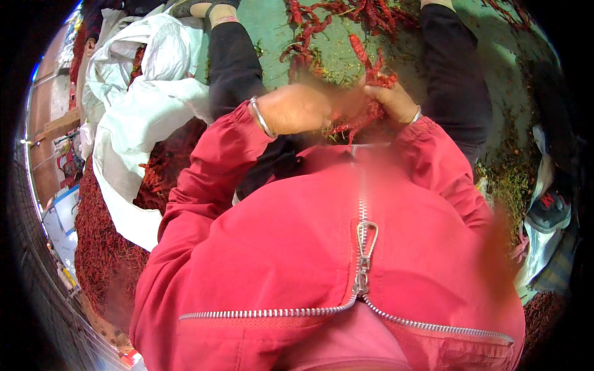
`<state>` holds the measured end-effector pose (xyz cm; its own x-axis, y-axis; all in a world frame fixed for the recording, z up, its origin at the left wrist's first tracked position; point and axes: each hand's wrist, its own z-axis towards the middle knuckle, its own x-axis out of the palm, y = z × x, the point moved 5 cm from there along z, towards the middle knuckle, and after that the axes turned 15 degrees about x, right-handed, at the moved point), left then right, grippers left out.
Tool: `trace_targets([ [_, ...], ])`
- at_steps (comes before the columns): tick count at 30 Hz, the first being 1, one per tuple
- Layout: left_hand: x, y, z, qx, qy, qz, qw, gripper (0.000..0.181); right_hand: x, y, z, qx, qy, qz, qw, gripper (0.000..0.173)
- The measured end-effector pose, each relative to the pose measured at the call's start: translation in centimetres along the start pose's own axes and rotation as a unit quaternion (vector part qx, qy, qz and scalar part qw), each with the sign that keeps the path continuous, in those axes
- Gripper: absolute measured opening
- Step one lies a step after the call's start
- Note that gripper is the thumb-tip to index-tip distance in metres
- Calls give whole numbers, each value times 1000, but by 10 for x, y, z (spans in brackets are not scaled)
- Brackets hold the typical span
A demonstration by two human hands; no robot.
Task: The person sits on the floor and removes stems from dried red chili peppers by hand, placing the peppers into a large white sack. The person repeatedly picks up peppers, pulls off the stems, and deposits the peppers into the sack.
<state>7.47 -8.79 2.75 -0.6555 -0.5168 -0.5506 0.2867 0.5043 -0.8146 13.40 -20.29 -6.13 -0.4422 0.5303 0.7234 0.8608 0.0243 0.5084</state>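
Observation:
Dried red chili peppers (pixel 373 76) stick up out of my right hand (pixel 393 99), whose fingers are closed around them. My left hand (pixel 293 109) is to the left of it, back of the hand up, with its fingertips bent inward beside more red chilies (pixel 362 124) that hang between the hands. A blurred patch hides part of the space between the hands, so whether the left fingers grip a chili cannot be told. Beyond the hands, between my legs, more dried chilies (pixel 371 14) lie on a green ground sheet (pixel 274 28).
A white woven sack (pixel 134 111) with red chilies inside stands at the left. Below it spreads a large chili heap (pixel 100 232). Stems and plant debris (pixel 510 181) lie at the right, near a dark shoe (pixel 550 213). Part of another person shows at the upper left.

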Motion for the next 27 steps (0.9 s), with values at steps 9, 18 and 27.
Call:
trace_targets([
  [9,-17,-17,-10,29,-106,-382,918,16,-11,7,-1,2,76,163,984,17],
  [18,-12,9,-11,-23,-266,-206,942,20,8,14,-13,-15,150,233,961,17],
  [27,0,-34,9,195,-264,28,944,14,36,22,-34,-21,149,181,972,17],
])
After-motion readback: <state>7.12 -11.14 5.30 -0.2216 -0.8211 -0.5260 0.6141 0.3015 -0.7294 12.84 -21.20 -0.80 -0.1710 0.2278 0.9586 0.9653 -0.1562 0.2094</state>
